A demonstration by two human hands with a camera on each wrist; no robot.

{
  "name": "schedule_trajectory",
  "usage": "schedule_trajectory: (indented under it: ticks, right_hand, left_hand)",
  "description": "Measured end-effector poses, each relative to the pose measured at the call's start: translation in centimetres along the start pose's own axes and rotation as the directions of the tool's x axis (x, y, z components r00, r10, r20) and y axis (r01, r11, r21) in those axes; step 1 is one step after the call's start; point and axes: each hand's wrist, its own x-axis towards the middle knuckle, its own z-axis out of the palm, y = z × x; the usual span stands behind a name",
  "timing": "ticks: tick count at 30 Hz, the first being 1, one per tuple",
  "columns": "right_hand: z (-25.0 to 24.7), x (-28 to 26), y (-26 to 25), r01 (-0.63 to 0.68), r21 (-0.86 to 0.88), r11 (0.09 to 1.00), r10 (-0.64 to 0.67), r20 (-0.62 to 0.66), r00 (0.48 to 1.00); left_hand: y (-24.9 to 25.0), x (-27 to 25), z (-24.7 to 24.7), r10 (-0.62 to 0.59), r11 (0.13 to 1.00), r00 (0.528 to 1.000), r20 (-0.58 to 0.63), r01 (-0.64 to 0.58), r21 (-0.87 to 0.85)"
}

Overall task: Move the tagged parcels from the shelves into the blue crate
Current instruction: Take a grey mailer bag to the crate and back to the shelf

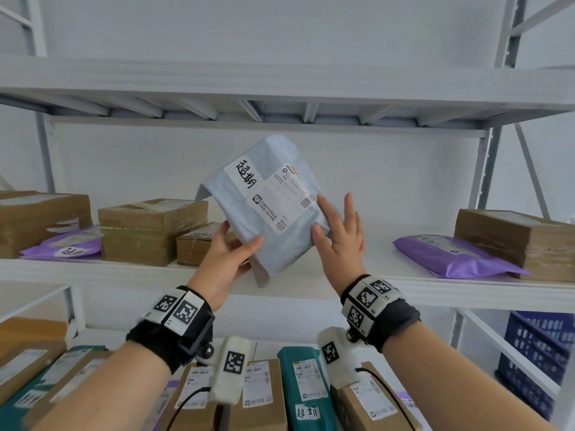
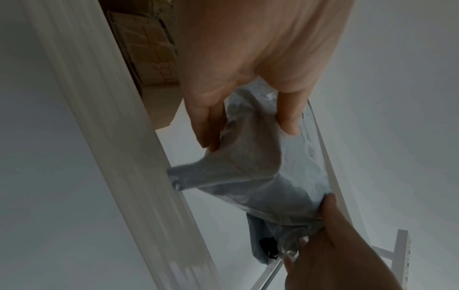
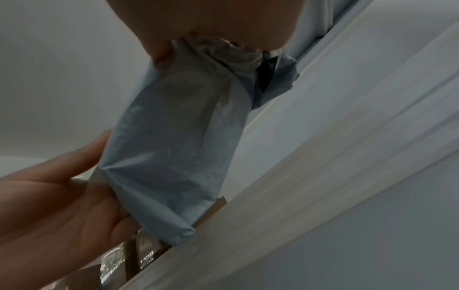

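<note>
I hold a pale blue-grey mailer parcel (image 1: 273,213) up in front of the middle shelf (image 1: 311,284). It carries a white handwritten tag and a shipping label. My left hand (image 1: 239,241) grips its lower left edge, thumb on the front and fingers behind, as the left wrist view shows (image 2: 248,129). My right hand (image 1: 339,231) lies against the right edge with straight, spread fingers. There the plastic (image 3: 174,147) crumples under the palm (image 3: 223,19). The blue crate (image 1: 538,353) stands low at the right, behind the shelf frame.
On the middle shelf are cardboard boxes (image 1: 149,231), a tagged purple mailer (image 1: 65,244) at left, and another purple mailer (image 1: 451,256) and box (image 1: 513,241) at right. The lower shelf holds several boxes and a tagged teal parcel (image 1: 306,399).
</note>
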Motion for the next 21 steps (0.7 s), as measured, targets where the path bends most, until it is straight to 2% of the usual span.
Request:
schedule_trajectory:
  ticks: [4, 14, 18, 21]
  right_hand:
    - [0.2, 0.4, 0.3, -0.045, -0.024, 0.999, 0.043, -0.078, 0.996]
    - [0.3, 1.2, -0.8, -0.155, 0.076, 0.985, 0.168, -0.218, 0.961]
    - [0.5, 1.5, -1.0, -0.221, 0.26, 0.94, 0.291, -0.273, 0.917]
    - [1.2, 1.8, -0.7, -0.241, 0.531, 0.812, 0.383, -0.173, 0.908]
  left_hand:
    - [-0.6, 0.0, 0.2, 0.002, 1.0, 1.0, 0.01, -0.002, 0.015]
    - [-1.5, -0.4, 1.8, 0.014, 1.0, 1.0, -0.005, -0.014, -0.027]
    - [-1.6, -0.9, 2.5, 0.03, 0.997, 0.999, -0.037, -0.032, -0.07]
    - [-1.6, -1.2, 3.2, 0.049, 0.995, 0.997, -0.051, -0.053, -0.087]
